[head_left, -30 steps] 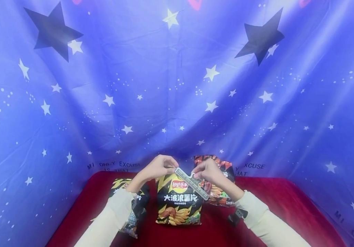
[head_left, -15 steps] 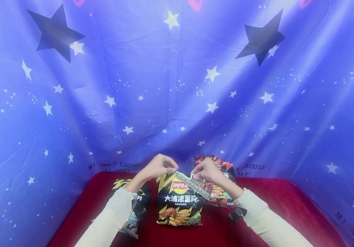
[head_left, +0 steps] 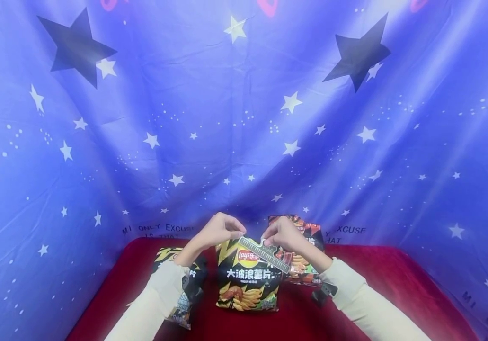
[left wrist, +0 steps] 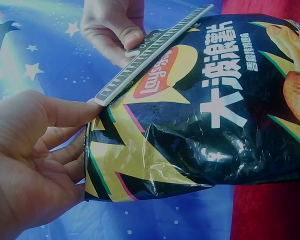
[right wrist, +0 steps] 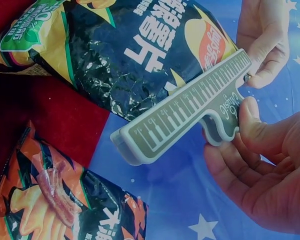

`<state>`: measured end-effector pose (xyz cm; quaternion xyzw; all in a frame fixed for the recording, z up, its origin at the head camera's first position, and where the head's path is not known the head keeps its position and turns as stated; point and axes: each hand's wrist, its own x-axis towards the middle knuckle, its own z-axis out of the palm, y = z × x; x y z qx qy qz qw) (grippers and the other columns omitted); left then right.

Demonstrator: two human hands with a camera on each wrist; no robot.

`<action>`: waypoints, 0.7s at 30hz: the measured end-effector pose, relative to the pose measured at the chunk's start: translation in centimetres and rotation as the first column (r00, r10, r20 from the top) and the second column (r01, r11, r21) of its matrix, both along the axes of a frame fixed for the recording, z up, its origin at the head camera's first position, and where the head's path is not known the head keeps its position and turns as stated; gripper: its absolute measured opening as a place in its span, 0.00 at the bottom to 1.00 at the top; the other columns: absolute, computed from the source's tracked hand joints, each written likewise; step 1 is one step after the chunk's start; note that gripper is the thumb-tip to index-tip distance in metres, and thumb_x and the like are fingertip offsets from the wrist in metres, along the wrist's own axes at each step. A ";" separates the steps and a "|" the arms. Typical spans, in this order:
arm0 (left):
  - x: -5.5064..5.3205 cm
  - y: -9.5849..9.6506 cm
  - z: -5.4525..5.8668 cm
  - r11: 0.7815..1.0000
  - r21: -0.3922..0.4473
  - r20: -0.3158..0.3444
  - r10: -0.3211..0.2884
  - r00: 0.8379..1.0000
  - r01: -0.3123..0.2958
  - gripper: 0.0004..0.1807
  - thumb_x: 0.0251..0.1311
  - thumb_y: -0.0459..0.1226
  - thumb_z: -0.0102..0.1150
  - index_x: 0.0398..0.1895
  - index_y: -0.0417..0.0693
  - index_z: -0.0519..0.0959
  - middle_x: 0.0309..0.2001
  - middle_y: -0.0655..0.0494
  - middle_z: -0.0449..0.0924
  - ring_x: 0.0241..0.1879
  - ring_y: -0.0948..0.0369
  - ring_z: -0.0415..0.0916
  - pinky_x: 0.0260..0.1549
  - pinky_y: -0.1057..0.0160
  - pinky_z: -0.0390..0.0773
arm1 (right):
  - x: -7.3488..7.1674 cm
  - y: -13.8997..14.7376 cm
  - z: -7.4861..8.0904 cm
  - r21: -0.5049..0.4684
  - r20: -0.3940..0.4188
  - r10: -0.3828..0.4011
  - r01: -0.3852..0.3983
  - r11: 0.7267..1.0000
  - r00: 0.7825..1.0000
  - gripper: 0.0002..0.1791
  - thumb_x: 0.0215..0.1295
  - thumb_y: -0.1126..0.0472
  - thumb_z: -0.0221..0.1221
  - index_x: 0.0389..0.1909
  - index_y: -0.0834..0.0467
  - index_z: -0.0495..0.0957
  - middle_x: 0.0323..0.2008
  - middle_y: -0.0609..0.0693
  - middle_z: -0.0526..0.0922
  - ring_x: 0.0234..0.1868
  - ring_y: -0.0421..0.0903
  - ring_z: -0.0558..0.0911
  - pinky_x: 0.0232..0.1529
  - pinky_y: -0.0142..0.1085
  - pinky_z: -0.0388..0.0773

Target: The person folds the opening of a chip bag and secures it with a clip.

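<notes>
Behind the red-covered surface, we see a blue backdrop printed with stars. At the middle is a black-and-yellow chip bag, its front toward us. Our left hand has its fingers pinching the bag's upper left corner, while our right hand has its fingers grasping the handle of a piano-key clip. The clip slants across the bag's upper right part; we cannot tell whether it grips the film. A second yellow-topped bag lies left, partly behind our sleeve, and an orange-red bag right
</notes>
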<state>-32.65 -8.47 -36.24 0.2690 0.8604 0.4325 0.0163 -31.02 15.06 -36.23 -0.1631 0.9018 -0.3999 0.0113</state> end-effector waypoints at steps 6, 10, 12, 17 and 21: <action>-0.1 0.1 -0.2 1.000 0.030 0.000 -0.001 1.000 0.001 0.05 0.59 0.30 0.68 0.38 0.42 0.89 0.38 0.50 0.90 0.41 0.59 0.85 0.43 0.62 0.83 | 0.0 0.0 0.1 -0.002 0.022 -0.009 0.009 1.000 1.000 0.05 0.51 0.74 0.70 0.31 0.68 0.88 0.30 0.60 0.90 0.19 0.39 0.78 0.22 0.35 0.80; -0.1 0.1 -0.2 0.999 0.044 0.024 0.016 1.000 -0.017 0.05 0.59 0.30 0.68 0.37 0.42 0.89 0.37 0.50 0.90 0.40 0.60 0.83 0.42 0.63 0.82 | 0.0 -0.1 0.0 0.006 0.028 -0.019 0.019 1.000 0.999 0.05 0.52 0.74 0.70 0.31 0.68 0.88 0.30 0.60 0.90 0.20 0.39 0.79 0.26 0.43 0.84; -0.1 0.1 -0.2 0.998 0.052 0.041 0.027 0.999 -0.029 0.05 0.59 0.30 0.68 0.37 0.42 0.89 0.37 0.50 0.90 0.40 0.61 0.83 0.42 0.64 0.81 | 0.0 -0.1 0.0 0.004 0.031 -0.024 0.023 1.000 0.999 0.05 0.52 0.74 0.70 0.31 0.68 0.88 0.30 0.59 0.90 0.19 0.40 0.79 0.25 0.43 0.84; -0.1 0.1 -0.3 0.997 0.062 0.067 0.037 0.997 -0.041 0.05 0.59 0.31 0.69 0.37 0.42 0.90 0.37 0.50 0.90 0.41 0.61 0.82 0.42 0.64 0.81 | 0.1 -0.1 -0.1 -0.013 0.058 -0.025 0.025 1.000 0.998 0.05 0.53 0.74 0.70 0.32 0.68 0.88 0.30 0.60 0.90 0.18 0.39 0.79 0.20 0.32 0.78; -0.1 0.0 -0.3 0.997 0.060 0.078 0.035 0.996 -0.040 0.05 0.59 0.32 0.68 0.37 0.42 0.90 0.37 0.51 0.90 0.41 0.61 0.82 0.41 0.64 0.80 | 0.1 -0.1 -0.1 -0.022 0.066 -0.014 0.015 1.000 0.998 0.05 0.53 0.74 0.70 0.33 0.68 0.88 0.30 0.60 0.90 0.18 0.39 0.78 0.18 0.30 0.76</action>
